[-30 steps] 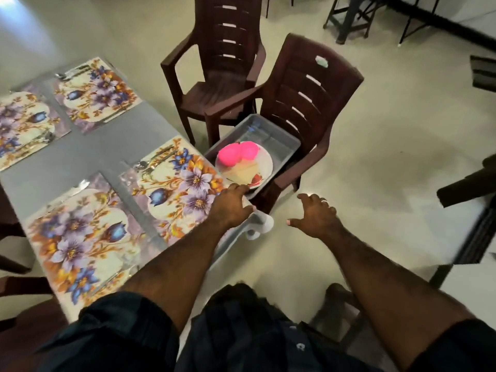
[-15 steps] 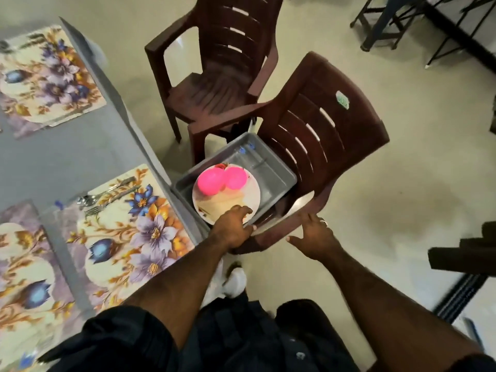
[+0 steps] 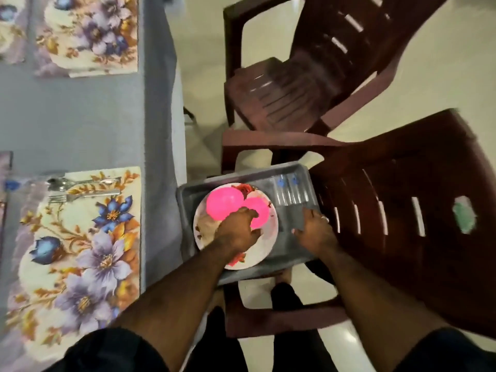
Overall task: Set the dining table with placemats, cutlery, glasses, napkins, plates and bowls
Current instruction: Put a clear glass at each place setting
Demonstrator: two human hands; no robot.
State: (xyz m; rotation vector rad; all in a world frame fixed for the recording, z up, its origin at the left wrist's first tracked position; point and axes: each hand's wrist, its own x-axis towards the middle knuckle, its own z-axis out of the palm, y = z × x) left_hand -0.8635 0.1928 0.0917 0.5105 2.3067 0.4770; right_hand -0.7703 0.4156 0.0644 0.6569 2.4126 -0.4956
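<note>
A grey tray [image 3: 292, 260] sits on the seat of a brown plastic chair [image 3: 402, 224] beside the table. In it lies a white floral plate [image 3: 248, 260] carrying two pink bowls [image 3: 222, 202], and clear glasses [image 3: 291, 191] lie at its far right. My left hand [image 3: 237, 229] is over the plate, its bent fingers against the right pink bowl [image 3: 262, 210]; their tips are hidden. My right hand [image 3: 314, 232] hovers over the tray's right half, just below the glasses, fingers spread and holding nothing.
The grey table [image 3: 80, 116] is on the left with floral placemats; the near placemat [image 3: 80, 251] carries a spoon [image 3: 80, 181] and a fork [image 3: 80, 196]. A second brown chair [image 3: 295, 84] stands farther back. Pale floor shows between the chairs.
Both hands moved forward from the tray's near edge to over the tray: the left onto the plate by the bowls, the right below the glasses. The view swung down over the chair.
</note>
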